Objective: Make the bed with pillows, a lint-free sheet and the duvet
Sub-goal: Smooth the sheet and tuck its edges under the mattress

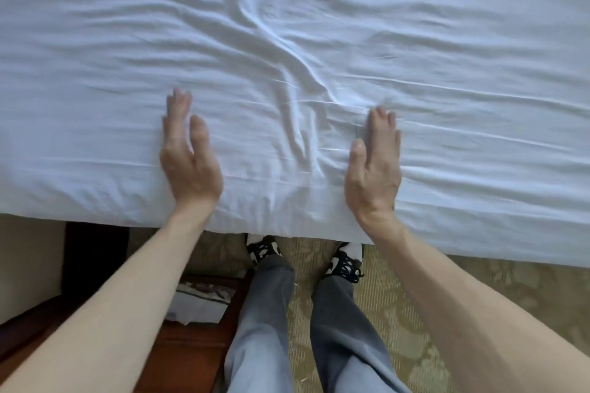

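**Both hands flat on the white sheet at the near edge of the bed**

A white sheet [319, 25] covers the bed across the whole upper part of the view and runs out of sight at the top, left and right. It is creased all over. The deepest folds gather in a ridge that comes down the middle and ends between the two hands. The near edge of the sheet hangs over the side of the bed, just above the person's feet.

Below that edge, a patterned beige carpet [447, 297] lies open on the right. On the left, a dark wooden nightstand [191, 357] stands close to the bed and against the person's left leg. On it sits a patterned box [201, 297] with white paper.

The person stands in grey trousers [265, 329], close against the bed.

The left hand [188, 163] and right hand [375, 169] rest on the sheet well apart, near its edge. Both have fingers straight and pointing away, and neither holds anything. Their fingertips are blurred.

The black-and-white shoes [263, 250] have their toes hidden under the overhang.
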The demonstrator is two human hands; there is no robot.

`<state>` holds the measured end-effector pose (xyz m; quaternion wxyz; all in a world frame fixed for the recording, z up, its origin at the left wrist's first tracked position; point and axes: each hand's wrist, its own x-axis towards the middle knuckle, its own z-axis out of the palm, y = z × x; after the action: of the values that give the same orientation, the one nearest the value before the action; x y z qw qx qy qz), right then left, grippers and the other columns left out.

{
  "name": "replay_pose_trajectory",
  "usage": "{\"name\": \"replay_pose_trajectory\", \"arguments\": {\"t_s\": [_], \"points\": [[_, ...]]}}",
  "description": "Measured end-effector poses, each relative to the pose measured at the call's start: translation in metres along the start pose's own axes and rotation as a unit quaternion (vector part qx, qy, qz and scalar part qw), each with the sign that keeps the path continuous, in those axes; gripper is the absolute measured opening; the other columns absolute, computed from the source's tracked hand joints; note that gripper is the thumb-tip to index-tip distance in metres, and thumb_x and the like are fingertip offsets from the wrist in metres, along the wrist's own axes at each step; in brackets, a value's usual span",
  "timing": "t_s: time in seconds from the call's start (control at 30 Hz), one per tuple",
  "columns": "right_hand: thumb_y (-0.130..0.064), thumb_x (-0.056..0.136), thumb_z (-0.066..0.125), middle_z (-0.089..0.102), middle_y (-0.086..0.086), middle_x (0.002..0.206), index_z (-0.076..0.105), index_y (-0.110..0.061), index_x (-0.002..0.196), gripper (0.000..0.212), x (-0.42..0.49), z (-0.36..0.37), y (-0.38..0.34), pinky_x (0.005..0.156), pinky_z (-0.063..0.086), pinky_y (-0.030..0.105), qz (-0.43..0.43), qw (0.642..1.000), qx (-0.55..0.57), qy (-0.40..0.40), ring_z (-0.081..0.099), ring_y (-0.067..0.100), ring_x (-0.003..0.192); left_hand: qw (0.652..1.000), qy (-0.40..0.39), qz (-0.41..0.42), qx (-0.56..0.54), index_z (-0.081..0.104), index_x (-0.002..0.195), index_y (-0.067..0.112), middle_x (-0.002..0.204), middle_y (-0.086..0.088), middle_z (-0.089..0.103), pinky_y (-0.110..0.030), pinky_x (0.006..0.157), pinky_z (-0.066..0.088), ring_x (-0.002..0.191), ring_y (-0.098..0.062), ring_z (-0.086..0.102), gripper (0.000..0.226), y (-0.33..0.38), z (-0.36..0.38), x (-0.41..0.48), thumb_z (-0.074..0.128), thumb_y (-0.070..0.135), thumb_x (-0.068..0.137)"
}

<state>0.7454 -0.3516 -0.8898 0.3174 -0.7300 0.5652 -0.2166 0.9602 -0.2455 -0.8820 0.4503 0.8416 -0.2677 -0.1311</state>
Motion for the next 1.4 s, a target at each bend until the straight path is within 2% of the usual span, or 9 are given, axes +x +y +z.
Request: {"name": "replay_pose_trajectory", "arguments": {"t_s": [0.1,0.23,0.43,0.67,0.83,0.97,1.1,1.27,1.4], "points": [[-0.028,0.102,0.035,0.033,0.014,0.163,0.035,0.000,0.155,0.059,-0.012,0.013,-0.028,0.128,0.017,0.040,-0.108,0.985,0.080,-0.106,0.021,0.021,0.155,0.991,0.064,-0.069,0.094,0.043,0.153,0.009,0.166,-0.009,0.029,-0.035,0.128,0.012,0.156,-0.019,0.019,0.071,-0.044,-0.035,-0.007,0.027,0.058,0.104],[-0.021,0.101,0.038,0.042,0.016,0.157,0.044,0.003,0.149,0.055,0.001,-0.014,-0.022,0.123,0.031,0.046,-0.130,0.981,0.131,-0.053,0.030,0.024,0.152,0.981,0.080,-0.072,0.163,0.032,0.159,0.008,0.169,-0.011,0.020,-0.044,0.128,0.006,0.158,-0.020,0.011,0.075,-0.051,-0.015,-0.040,0.023,0.060,0.105],[-0.023,0.101,0.033,0.043,0.012,0.158,0.044,-0.002,0.151,0.055,0.039,-0.106,0.070,0.122,0.030,0.048,-0.109,0.994,0.005,-0.016,0.032,0.017,0.150,0.992,0.087,-0.049,0.075,0.041,0.154,0.006,0.165,-0.009,0.033,-0.042,0.128,0.012,0.156,-0.018,0.022,0.071,0.041,0.099,-0.102,0.025,0.052,0.102],[-0.030,0.099,0.028,0.039,0.008,0.161,0.043,-0.006,0.153,0.061,0.033,-0.138,0.124,0.123,0.026,0.046,0.008,0.998,-0.052,0.040,0.030,0.021,0.152,0.998,-0.003,-0.018,-0.066,0.040,0.154,0.003,0.164,-0.008,0.035,-0.048,0.126,0.018,0.156,-0.015,0.020,0.070,0.117,0.174,-0.144,0.027,0.048,0.102],[-0.031,0.102,0.026,0.025,0.010,0.167,0.029,-0.003,0.158,0.062,0.000,-0.085,0.095,0.129,0.006,0.037,0.021,0.999,-0.026,0.036,0.014,0.020,0.157,0.987,0.053,0.023,-0.148,0.050,0.146,-0.002,0.157,-0.011,0.046,-0.048,0.124,0.027,0.153,-0.019,0.030,0.058,0.120,0.130,-0.134,0.032,0.035,0.105],[-0.025,0.102,0.035,0.027,0.012,0.166,0.030,-0.001,0.157,0.060,-0.022,-0.035,0.040,0.129,0.011,0.039,-0.041,0.994,0.083,-0.052,0.017,0.021,0.156,0.980,0.141,-0.080,-0.112,0.058,0.142,0.008,0.150,-0.002,0.055,-0.038,0.123,0.030,0.147,-0.006,0.037,0.058,0.067,0.067,-0.105,0.035,0.044,0.103],[-0.020,0.102,0.043,0.032,0.015,0.163,0.033,0.002,0.155,0.058,-0.025,-0.017,-0.010,0.126,0.022,0.039,-0.111,0.960,0.195,-0.166,0.024,0.022,0.155,0.972,0.187,-0.138,-0.035,0.058,0.143,0.016,0.155,0.002,0.049,-0.025,0.122,0.026,0.148,-0.005,0.034,0.059,0.016,0.006,-0.080,0.038,0.051,0.101],[-0.024,0.102,0.031,0.038,0.013,0.160,0.041,0.000,0.152,0.056,0.002,-0.047,0.011,0.125,0.026,0.041,-0.099,0.978,0.171,-0.065,0.028,0.018,0.153,0.966,0.164,-0.176,0.092,0.045,0.153,0.014,0.166,-0.005,0.030,-0.035,0.126,0.016,0.156,-0.016,0.017,0.074,-0.028,-0.032,-0.043,0.027,0.061,0.099],[-0.031,0.101,0.029,0.035,0.008,0.162,0.038,-0.005,0.154,0.059,0.020,-0.070,0.058,0.123,0.025,0.047,-0.039,0.995,0.077,-0.043,0.025,0.019,0.154,0.978,0.116,-0.108,0.134,0.039,0.156,0.012,0.168,-0.009,0.024,-0.045,0.127,0.011,0.157,-0.020,0.013,0.077,-0.025,0.014,-0.036,0.026,0.063,0.100]]}}
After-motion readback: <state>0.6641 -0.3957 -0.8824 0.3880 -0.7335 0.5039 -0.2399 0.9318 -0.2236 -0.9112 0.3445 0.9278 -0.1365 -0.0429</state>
